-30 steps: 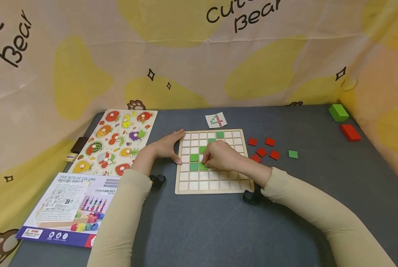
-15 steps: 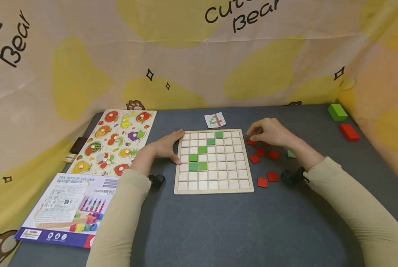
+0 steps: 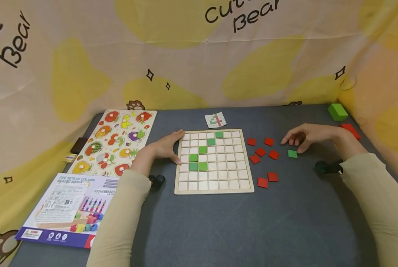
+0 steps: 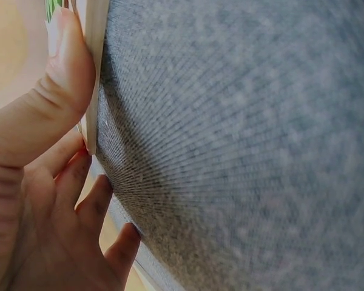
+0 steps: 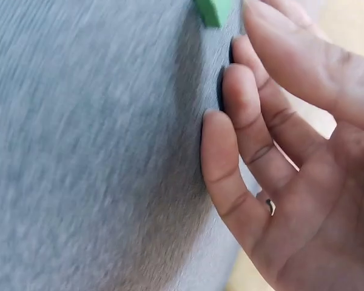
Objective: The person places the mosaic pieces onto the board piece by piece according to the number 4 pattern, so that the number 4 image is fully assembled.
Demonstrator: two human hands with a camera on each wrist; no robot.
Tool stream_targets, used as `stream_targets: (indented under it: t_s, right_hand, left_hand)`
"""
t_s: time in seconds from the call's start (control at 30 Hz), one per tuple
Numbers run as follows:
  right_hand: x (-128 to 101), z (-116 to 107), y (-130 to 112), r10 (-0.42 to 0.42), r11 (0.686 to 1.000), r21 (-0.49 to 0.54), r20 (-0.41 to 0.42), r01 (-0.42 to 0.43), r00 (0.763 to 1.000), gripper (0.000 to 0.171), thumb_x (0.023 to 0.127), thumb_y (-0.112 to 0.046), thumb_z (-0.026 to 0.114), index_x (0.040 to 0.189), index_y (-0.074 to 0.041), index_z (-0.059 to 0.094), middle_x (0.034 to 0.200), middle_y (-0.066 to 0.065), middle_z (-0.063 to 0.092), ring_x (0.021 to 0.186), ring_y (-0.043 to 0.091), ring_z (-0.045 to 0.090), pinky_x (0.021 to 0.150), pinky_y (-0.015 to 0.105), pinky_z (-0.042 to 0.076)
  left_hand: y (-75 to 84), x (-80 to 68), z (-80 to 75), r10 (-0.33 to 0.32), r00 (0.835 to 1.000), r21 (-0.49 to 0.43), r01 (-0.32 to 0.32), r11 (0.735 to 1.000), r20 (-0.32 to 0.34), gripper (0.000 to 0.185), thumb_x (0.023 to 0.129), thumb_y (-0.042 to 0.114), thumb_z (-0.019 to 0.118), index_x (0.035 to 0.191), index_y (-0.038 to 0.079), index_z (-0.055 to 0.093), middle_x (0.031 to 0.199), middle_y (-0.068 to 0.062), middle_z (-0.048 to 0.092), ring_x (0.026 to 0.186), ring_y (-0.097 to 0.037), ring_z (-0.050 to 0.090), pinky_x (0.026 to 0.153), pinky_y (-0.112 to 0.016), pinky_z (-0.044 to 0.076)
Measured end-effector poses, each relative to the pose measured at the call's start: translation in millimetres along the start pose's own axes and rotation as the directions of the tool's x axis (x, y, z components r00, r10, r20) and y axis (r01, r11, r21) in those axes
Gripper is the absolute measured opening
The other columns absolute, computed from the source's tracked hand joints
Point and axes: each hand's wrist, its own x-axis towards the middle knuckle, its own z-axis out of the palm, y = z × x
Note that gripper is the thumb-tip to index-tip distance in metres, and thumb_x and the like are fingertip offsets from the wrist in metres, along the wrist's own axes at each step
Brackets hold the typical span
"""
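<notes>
A wooden grid board (image 3: pixel 175 181) with white squares lies mid-table, several green squares set in its cells. My left hand (image 3: pixel 163 147) rests on the board's left edge, thumb on the rim and fingers spread along the side; the left wrist view shows the thumb (image 4: pixel 73 66) against the wooden edge. To the right of the board, my right hand (image 3: pixel 310 136) hovers at a loose green square tile (image 3: pixel 292 154), thumb just beside it. Nothing is seen in its loosely bent fingers (image 5: pixel 218 145). Several red square tiles (image 3: pixel 260 152) lie between board and right hand.
A small pattern card (image 3: pixel 215 120) lies behind the board. At the left are a fruit puzzle board (image 3: pixel 118 135) and a boxed toy package (image 3: pixel 65 207). A green block (image 3: pixel 337 112) and a red block (image 3: pixel 350 130) stand at the far right.
My right hand has left the board, passed over the red tiles and moved right to the loose green tile. The green square it was pressing stays in the board. My left hand has not moved.
</notes>
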Motion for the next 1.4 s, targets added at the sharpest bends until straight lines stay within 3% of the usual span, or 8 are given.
stream_targets:
  t_s: [0.17, 0.43, 0.57, 0.8, 0.9, 1.03, 1.23, 1.4]
  right_hand:
    - [-5, 0, 3, -0.021, 1.0, -0.018, 0.024, 0.022, 0.999, 0.046, 0.08, -0.003, 0.075, 0.124, 0.0, 0.066, 0.108, 0.001, 0.058, 0.091, 0.017, 0.051, 0.075, 0.023, 0.05]
    - [-1, 8, 0, 0.015, 0.996, -0.093, -0.018, -0.016, 1.0, 0.04, 0.075, -0.003, 0.079, 0.114, -0.003, 0.072, 0.108, 0.01, 0.053, 0.088, 0.016, 0.045, 0.073, 0.024, 0.047]
    - [1, 14, -3, 0.048, 0.992, -0.117, -0.074, -0.056, 0.996, 0.033, 0.073, -0.007, 0.083, 0.104, -0.005, 0.072, 0.104, 0.009, 0.053, 0.086, 0.015, 0.044, 0.071, 0.024, 0.045]
    - [5, 18, -14, 0.028, 0.971, -0.225, -0.216, -0.077, 0.976, 0.025, 0.074, -0.012, 0.084, 0.084, -0.008, 0.062, 0.079, 0.003, 0.056, 0.069, 0.009, 0.048, 0.062, 0.023, 0.043]
    - [10, 26, -29, 0.0, 0.968, -0.239, -0.322, -0.081, 0.947, 0.022, 0.078, -0.017, 0.083, 0.083, -0.009, 0.063, 0.077, 0.001, 0.059, 0.066, 0.009, 0.05, 0.061, 0.024, 0.043]
    - [29, 52, -67, -0.078, 0.983, -0.186, -0.423, -0.002, 0.903, 0.018, 0.081, -0.02, 0.082, 0.089, -0.013, 0.067, 0.084, 0.001, 0.068, 0.073, 0.011, 0.06, 0.067, 0.023, 0.05]
    - [70, 107, -124, -0.197, 0.977, -0.159, -0.412, 0.142, 0.889, 0.012, 0.083, -0.019, 0.08, 0.092, -0.017, 0.072, 0.087, -0.001, 0.073, 0.079, 0.011, 0.065, 0.073, 0.024, 0.054]
    - [100, 136, -149, -0.241, 0.964, -0.207, -0.415, 0.166, 0.877, 0.007, 0.083, -0.013, 0.079, 0.088, -0.016, 0.077, 0.084, -0.002, 0.076, 0.076, 0.008, 0.066, 0.072, 0.024, 0.054]
  left_hand:
    - [0.3, -0.5, -0.3, 0.003, 1.0, -0.003, -0.003, 1.0, -0.005, 0.114, 0.075, 0.02, 0.086, 0.16, 0.006, 0.011, 0.169, -0.012, 0.002, 0.157, -0.038, -0.001, 0.126, -0.057, 0.008]
    - [1.6, -2.1, -0.7, -0.006, 1.0, -0.006, 0.006, 1.0, -0.005, 0.114, 0.075, 0.019, 0.086, 0.16, 0.006, 0.011, 0.169, -0.012, 0.001, 0.157, -0.038, 0.0, 0.126, -0.058, 0.008]
    - [2.7, -2.2, -0.4, -0.003, 1.0, -0.004, 0.003, 1.0, -0.003, 0.113, 0.076, 0.019, 0.085, 0.16, 0.005, 0.011, 0.169, -0.013, 0.002, 0.156, -0.038, -0.001, 0.126, -0.058, 0.008]
    - [-2.5, -3.3, -1.3, 0.011, 1.0, -0.023, -0.011, 1.0, 0.004, 0.115, 0.074, 0.024, 0.087, 0.16, 0.007, 0.012, 0.17, -0.01, 0.002, 0.157, -0.038, -0.001, 0.126, -0.058, 0.007]
    - [-2.4, -4.5, -2.0, 0.018, 1.0, -0.029, -0.018, 0.999, 0.012, 0.117, 0.073, 0.026, 0.088, 0.16, 0.008, 0.012, 0.17, -0.01, 0.001, 0.156, -0.038, -0.002, 0.126, -0.059, 0.007]
    - [-3.5, -1.3, -1.1, 0.008, 1.0, -0.025, -0.008, 1.0, 0.011, 0.115, 0.075, 0.022, 0.086, 0.16, 0.007, 0.011, 0.17, -0.011, 0.001, 0.157, -0.037, -0.002, 0.127, -0.057, 0.006]
    - [-1.8, -0.3, -0.9, 0.0, 1.0, 0.004, 0.0, 1.0, 0.0, 0.114, 0.076, 0.021, 0.085, 0.16, 0.006, 0.01, 0.169, -0.013, 0.001, 0.156, -0.039, -0.001, 0.126, -0.058, 0.008]
    - [1.2, 0.3, -0.9, 0.001, 1.0, 0.003, -0.001, 1.0, 0.004, 0.113, 0.076, 0.021, 0.085, 0.16, 0.006, 0.01, 0.169, -0.013, 0.001, 0.156, -0.038, -0.001, 0.126, -0.057, 0.008]
